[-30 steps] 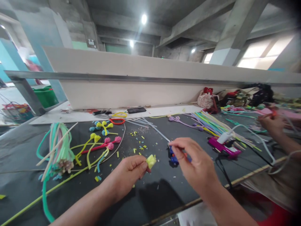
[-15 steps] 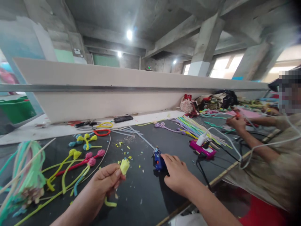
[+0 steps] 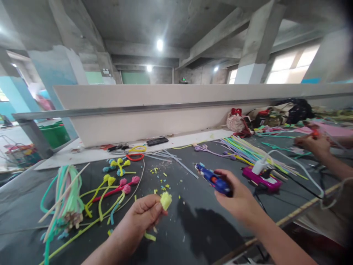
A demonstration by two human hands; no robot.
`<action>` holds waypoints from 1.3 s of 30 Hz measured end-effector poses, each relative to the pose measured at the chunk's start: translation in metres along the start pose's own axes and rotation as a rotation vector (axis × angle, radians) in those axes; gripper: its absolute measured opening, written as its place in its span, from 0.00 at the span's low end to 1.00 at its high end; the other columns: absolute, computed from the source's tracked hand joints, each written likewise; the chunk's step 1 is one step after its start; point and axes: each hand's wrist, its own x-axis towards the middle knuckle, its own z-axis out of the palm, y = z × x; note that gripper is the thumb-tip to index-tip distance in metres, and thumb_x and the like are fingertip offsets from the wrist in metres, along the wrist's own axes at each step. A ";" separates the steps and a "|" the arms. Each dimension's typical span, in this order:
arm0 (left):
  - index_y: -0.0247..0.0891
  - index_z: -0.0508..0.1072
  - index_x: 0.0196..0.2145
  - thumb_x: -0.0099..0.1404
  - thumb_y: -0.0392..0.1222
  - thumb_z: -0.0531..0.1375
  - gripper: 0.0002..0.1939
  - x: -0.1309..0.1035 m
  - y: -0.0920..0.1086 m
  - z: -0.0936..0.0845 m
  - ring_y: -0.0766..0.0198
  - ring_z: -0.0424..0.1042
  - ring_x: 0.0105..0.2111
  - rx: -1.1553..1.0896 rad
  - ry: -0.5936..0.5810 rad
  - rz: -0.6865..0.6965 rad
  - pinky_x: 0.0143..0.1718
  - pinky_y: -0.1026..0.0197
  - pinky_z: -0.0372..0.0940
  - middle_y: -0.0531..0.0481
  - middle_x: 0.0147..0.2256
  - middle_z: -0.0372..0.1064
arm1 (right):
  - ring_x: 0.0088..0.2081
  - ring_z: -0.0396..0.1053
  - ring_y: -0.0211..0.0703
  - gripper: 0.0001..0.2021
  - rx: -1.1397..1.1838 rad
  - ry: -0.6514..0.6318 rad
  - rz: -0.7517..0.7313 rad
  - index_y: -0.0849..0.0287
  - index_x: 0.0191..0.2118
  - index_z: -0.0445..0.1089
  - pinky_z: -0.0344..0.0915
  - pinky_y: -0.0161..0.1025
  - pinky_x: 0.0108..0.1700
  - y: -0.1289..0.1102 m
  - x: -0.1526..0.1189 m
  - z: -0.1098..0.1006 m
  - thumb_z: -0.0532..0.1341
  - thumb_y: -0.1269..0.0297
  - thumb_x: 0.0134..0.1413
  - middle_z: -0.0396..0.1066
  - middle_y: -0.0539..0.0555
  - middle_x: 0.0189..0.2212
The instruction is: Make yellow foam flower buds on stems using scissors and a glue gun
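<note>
Between the thumb and fingers of my left hand [image 3: 146,213] is a small pale yellow flower piece [image 3: 166,201], held above the dark table. My right hand [image 3: 234,195] is wrapped round a blue glue gun [image 3: 213,179], raised off the table with its nozzle toward the upper left. Yellow and blue scraps [image 3: 157,171] lie just beyond my left hand. To the left are finished-looking yellow buds [image 3: 109,179] and pink buds [image 3: 127,188] on fuzzy stems.
A bundle of pastel stems [image 3: 68,198] lies at the left. Further back are a black phone [image 3: 157,141] and a red ring [image 3: 135,157]. A magenta power strip [image 3: 260,179] with cables sits at the right, near a co-worker's hands [image 3: 314,143] and long coloured stems [image 3: 248,152].
My right hand has taken hold of the blue glue gun and lifted it off the table. The view has turned slightly to the right. My left hand still holds the yellow piece.
</note>
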 end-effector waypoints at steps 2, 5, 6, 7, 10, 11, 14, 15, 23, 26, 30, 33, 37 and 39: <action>0.34 0.70 0.25 0.62 0.52 0.54 0.18 -0.001 0.004 -0.001 0.72 0.50 0.20 0.145 0.023 0.088 0.22 0.68 0.46 0.56 0.19 0.52 | 0.20 0.61 0.37 0.18 0.397 -0.202 0.005 0.60 0.42 0.67 0.57 0.35 0.22 -0.011 -0.012 -0.002 0.59 0.56 0.45 0.72 0.55 0.29; 0.35 0.70 0.25 0.63 0.48 0.53 0.16 -0.004 0.014 -0.001 0.69 0.55 0.23 0.353 0.068 0.219 0.25 0.67 0.50 0.54 0.21 0.56 | 0.19 0.57 0.33 0.20 0.658 -0.397 0.065 0.61 0.37 0.72 0.53 0.33 0.20 -0.025 -0.032 -0.001 0.63 0.50 0.42 0.73 0.57 0.30; 0.35 0.70 0.25 0.63 0.47 0.52 0.15 -0.004 0.017 -0.001 0.69 0.56 0.24 0.402 0.083 0.247 0.26 0.67 0.52 0.53 0.22 0.58 | 0.19 0.57 0.32 0.21 0.704 -0.438 0.083 0.61 0.37 0.72 0.53 0.33 0.21 -0.029 -0.037 0.000 0.64 0.49 0.41 0.74 0.57 0.31; 0.35 0.69 0.25 0.64 0.46 0.52 0.15 -0.005 0.019 -0.002 0.68 0.57 0.25 0.439 0.101 0.269 0.27 0.67 0.52 0.53 0.23 0.58 | 0.20 0.57 0.33 0.21 0.732 -0.472 0.094 0.60 0.37 0.72 0.53 0.33 0.21 -0.031 -0.040 0.001 0.65 0.49 0.40 0.74 0.58 0.31; 0.36 0.68 0.24 0.64 0.44 0.51 0.15 -0.005 0.024 -0.003 0.68 0.57 0.24 0.510 0.133 0.311 0.27 0.67 0.53 0.53 0.22 0.57 | 0.21 0.59 0.34 0.22 0.759 -0.495 0.083 0.59 0.35 0.73 0.55 0.33 0.22 -0.033 -0.042 0.003 0.66 0.46 0.38 0.73 0.56 0.28; 0.36 0.67 0.24 0.64 0.44 0.51 0.15 -0.005 0.024 -0.003 0.69 0.57 0.24 0.522 0.138 0.322 0.26 0.67 0.53 0.54 0.22 0.57 | 0.21 0.61 0.35 0.21 0.749 -0.488 0.068 0.58 0.34 0.73 0.56 0.33 0.22 -0.032 -0.041 0.004 0.66 0.46 0.37 0.73 0.55 0.27; 0.36 0.67 0.23 0.64 0.42 0.51 0.14 -0.004 0.026 -0.004 0.69 0.56 0.23 0.536 0.144 0.351 0.26 0.67 0.52 0.54 0.22 0.57 | 0.24 0.65 0.38 0.21 0.715 -0.486 0.046 0.58 0.32 0.73 0.60 0.34 0.24 -0.031 -0.039 0.005 0.68 0.46 0.34 0.72 0.54 0.25; 0.36 0.67 0.23 0.65 0.42 0.51 0.14 -0.004 0.027 -0.004 0.69 0.56 0.23 0.540 0.149 0.365 0.26 0.67 0.52 0.53 0.22 0.57 | 0.25 0.66 0.39 0.22 0.703 -0.490 0.047 0.58 0.31 0.73 0.61 0.34 0.25 -0.031 -0.039 0.005 0.68 0.46 0.33 0.72 0.54 0.25; 0.36 0.65 0.23 0.65 0.41 0.50 0.14 -0.005 0.026 -0.003 0.69 0.57 0.24 0.586 0.141 0.418 0.26 0.68 0.53 0.53 0.22 0.58 | 0.26 0.66 0.39 0.20 0.583 -0.510 0.025 0.57 0.30 0.71 0.64 0.34 0.28 -0.031 -0.040 0.012 0.66 0.46 0.36 0.71 0.52 0.24; 0.36 0.65 0.24 0.65 0.41 0.49 0.14 -0.006 0.025 -0.003 0.69 0.57 0.24 0.606 0.127 0.429 0.27 0.68 0.53 0.53 0.22 0.58 | 0.25 0.66 0.39 0.20 0.537 -0.558 0.009 0.57 0.30 0.71 0.65 0.35 0.29 -0.032 -0.038 0.012 0.65 0.45 0.37 0.70 0.52 0.24; 0.36 0.64 0.23 0.65 0.40 0.50 0.14 -0.006 0.027 -0.002 0.69 0.57 0.24 0.613 0.131 0.449 0.26 0.68 0.53 0.53 0.22 0.58 | 0.24 0.63 0.38 0.21 0.469 -0.450 0.004 0.57 0.25 0.70 0.63 0.35 0.28 -0.037 -0.040 0.012 0.64 0.41 0.37 0.67 0.50 0.21; 0.37 0.63 0.22 0.65 0.40 0.50 0.14 -0.006 0.027 -0.003 0.69 0.57 0.23 0.630 0.131 0.468 0.26 0.67 0.53 0.53 0.22 0.58 | 0.25 0.63 0.39 0.23 0.446 -0.417 -0.009 0.57 0.25 0.69 0.61 0.35 0.28 -0.037 -0.042 0.013 0.64 0.40 0.34 0.67 0.50 0.21; 0.37 0.63 0.22 0.65 0.39 0.50 0.14 -0.005 0.026 -0.003 0.69 0.58 0.23 0.651 0.136 0.486 0.27 0.68 0.53 0.53 0.22 0.58 | 0.23 0.59 0.38 0.21 0.409 -0.392 -0.035 0.56 0.24 0.67 0.57 0.34 0.25 -0.034 -0.044 0.017 0.64 0.41 0.36 0.63 0.48 0.20; 0.37 0.63 0.22 0.65 0.39 0.50 0.14 -0.005 0.027 -0.004 0.69 0.57 0.23 0.643 0.145 0.484 0.27 0.67 0.53 0.53 0.22 0.58 | 0.23 0.58 0.37 0.20 0.414 -0.384 -0.020 0.55 0.26 0.66 0.56 0.34 0.26 -0.033 -0.044 0.019 0.63 0.42 0.37 0.62 0.47 0.20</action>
